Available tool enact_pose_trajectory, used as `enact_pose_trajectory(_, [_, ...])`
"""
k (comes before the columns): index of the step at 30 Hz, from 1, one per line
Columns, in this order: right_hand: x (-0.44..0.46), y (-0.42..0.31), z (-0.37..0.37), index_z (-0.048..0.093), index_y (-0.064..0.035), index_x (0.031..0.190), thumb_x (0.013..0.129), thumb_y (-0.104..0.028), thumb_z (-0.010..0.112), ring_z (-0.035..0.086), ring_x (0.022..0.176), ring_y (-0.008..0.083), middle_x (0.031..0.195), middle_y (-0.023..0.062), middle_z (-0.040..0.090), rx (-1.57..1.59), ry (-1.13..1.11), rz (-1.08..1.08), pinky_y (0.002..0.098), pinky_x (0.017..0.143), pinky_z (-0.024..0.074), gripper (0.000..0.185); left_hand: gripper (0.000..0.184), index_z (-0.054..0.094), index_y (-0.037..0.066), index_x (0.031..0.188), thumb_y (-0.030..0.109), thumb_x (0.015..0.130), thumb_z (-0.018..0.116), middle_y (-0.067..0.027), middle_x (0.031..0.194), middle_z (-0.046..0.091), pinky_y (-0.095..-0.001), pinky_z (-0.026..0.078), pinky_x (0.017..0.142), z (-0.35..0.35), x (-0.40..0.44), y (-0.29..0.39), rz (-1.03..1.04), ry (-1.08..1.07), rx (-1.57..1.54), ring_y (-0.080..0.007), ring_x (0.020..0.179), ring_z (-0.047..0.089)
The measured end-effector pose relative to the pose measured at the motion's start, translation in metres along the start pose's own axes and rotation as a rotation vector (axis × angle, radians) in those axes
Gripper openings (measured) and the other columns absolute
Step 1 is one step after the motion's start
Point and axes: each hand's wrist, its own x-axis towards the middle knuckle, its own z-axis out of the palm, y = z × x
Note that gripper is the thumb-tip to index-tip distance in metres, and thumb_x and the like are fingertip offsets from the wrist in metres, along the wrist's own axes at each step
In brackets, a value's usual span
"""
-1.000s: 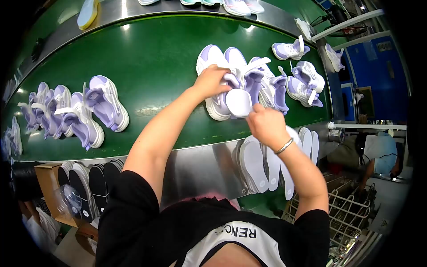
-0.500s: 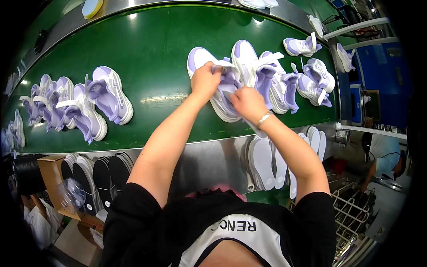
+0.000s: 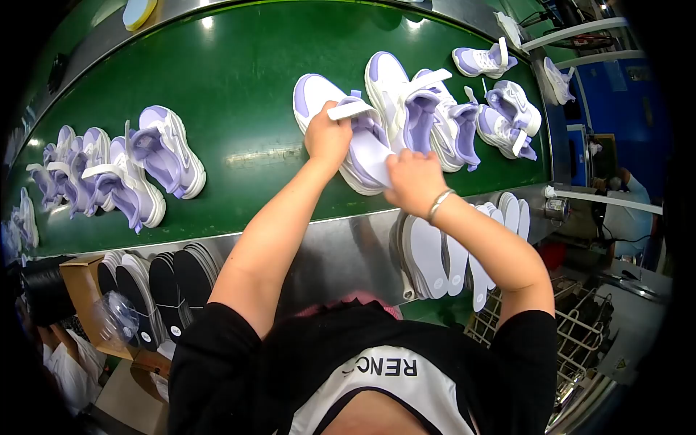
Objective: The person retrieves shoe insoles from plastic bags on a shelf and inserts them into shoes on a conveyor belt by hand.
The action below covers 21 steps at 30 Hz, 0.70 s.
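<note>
Remotely, I see the left hand (image 3: 328, 139) gripping a lilac-white shoe (image 3: 361, 122) at 12 o'clock; the right hand (image 3: 415, 183) pinches a pale insole (image 3: 372, 156) partly inside it. At 6 o'clock, a shirt (image 3: 395, 366) reads "REN" upside down, further lettering unclear.

– Identify what at lower left?
– Identify a cardboard box (image 3: 81, 293) with clear plastic (image 3: 116, 317) near its edge.
– And at right?
– Locate a wire rack (image 3: 580, 317) below, a blue panel (image 3: 616, 109) above.
</note>
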Motion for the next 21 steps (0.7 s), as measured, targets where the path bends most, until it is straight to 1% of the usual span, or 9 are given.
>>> enact_pose_trajectory(1, [-0.003,0.002,-0.006,0.053,-0.0067,0.082,0.065,-0.024,0.057,0.055,0.071,0.0244,0.078,0.0092,0.055,-0.051,-0.146,0.040,0.0413,0.072,0.0374,0.025,0.020,0.053,0.006,0.082,0.024,0.076,0.049,-0.0152,0.073,0.058,-0.0401,0.043,0.062,-0.001,-0.001,0.002,-0.020,-0.016,-0.010,-0.0325,0.070,0.056])
enact_pose_trajectory(3, [-0.002,0.002,-0.009,0.056,-0.0067,0.076,0.064,-0.020,0.056,0.056,0.070,0.0250,0.074,0.0093,0.056,-0.068,-0.122,-0.010,0.0403,0.068,0.0409,0.017,0.020,0.052,0.005,0.084,0.022,0.075,0.051,-0.0160,0.075,0.058,-0.0400,0.043,0.063,0.000,-0.004,0.001,-0.043,-0.030,-0.020,-0.0326,0.072,0.056])
enact_pose_trajectory(8, [0.034,-0.004,0.010,0.061,-0.0052,0.066,0.067,-0.014,0.051,0.058,0.069,0.0275,0.071,0.0132,0.059,0.116,-0.060,-0.163,0.0360,0.059,0.0466,0.014,0.034,0.045,0.000,0.094,0.000,0.060,0.051,-0.0200,0.085,0.055,-0.0400,0.042,0.070,-0.009,-0.011,-0.008,0.188,-0.071,-0.105,-0.0354,0.082,0.052])
enact_pose_trajectory(11, [0.066,-0.012,0.062,0.061,-0.0044,0.068,0.069,-0.016,0.050,0.058,0.073,0.0279,0.076,0.0120,0.060,0.316,-0.074,-0.030,0.0373,0.064,0.0461,0.015,0.036,0.044,-0.001,0.095,-0.007,0.059,0.047,-0.0219,0.087,0.053,-0.0399,0.040,0.073,-0.018,-0.015,-0.001,0.143,-0.143,-0.126,-0.0366,0.085,0.050])
enact_pose_trajectory(15, [0.067,-0.018,0.052,0.060,-0.0036,0.074,0.072,-0.013,0.046,0.057,0.074,0.0309,0.076,0.0163,0.059,0.375,-0.168,-0.015,0.0378,0.065,0.0451,0.017,0.036,0.044,-0.001,0.095,-0.007,0.059,0.047,-0.0216,0.087,0.053,-0.0399,0.040,0.075,-0.019,-0.015,-0.006,0.137,-0.182,-0.149,-0.0362,0.086,0.050])
enact_pose_trajectory(17, [0.072,-0.014,0.049,0.060,-0.0025,0.083,0.074,-0.011,0.044,0.057,0.081,0.0296,0.081,0.0181,0.058,0.310,-0.294,-0.050,0.0367,0.071,0.0442,0.020,0.036,0.044,-0.001,0.094,-0.007,0.059,0.047,-0.0213,0.088,0.053,-0.0401,0.039,0.075,-0.015,-0.010,-0.004,0.121,-0.188,-0.174,-0.0361,0.086,0.049])
enact_pose_trajectory(18, [0.082,-0.013,0.045,0.058,-0.0022,0.090,0.074,-0.010,0.043,0.056,0.085,0.0282,0.088,0.0194,0.058,0.319,-0.534,-0.021,0.0356,0.075,0.0435,0.024,0.036,0.044,-0.001,0.095,-0.007,0.059,0.047,-0.0211,0.087,0.053,-0.0400,0.039,0.075,-0.014,-0.011,-0.005,0.156,-0.163,-0.142,-0.0359,0.086,0.049])
enact_pose_trajectory(19, [0.086,-0.018,0.036,0.058,-0.0022,0.090,0.074,-0.010,0.043,0.056,0.085,0.0282,0.088,0.0194,0.058,0.320,-0.533,-0.021,0.0356,0.075,0.0435,0.024,0.037,0.044,-0.001,0.095,-0.007,0.059,0.047,-0.0210,0.087,0.052,-0.0399,0.039,0.076,-0.013,-0.011,-0.007,0.195,-0.138,-0.107,-0.0357,0.086,0.049])
enact_pose_trajectory(21, [0.091,-0.026,0.020,0.044,-0.0107,0.118,0.079,-0.022,0.040,0.035,0.116,0.0241,0.126,0.0140,0.034,0.055,-0.697,-0.081,0.0325,0.095,0.0280,0.040,0.037,0.044,-0.001,0.095,-0.006,0.059,0.047,-0.0209,0.088,0.052,-0.0399,0.039,0.076,-0.013,-0.011,-0.009,0.177,-0.155,-0.124,-0.0355,0.087,0.049])
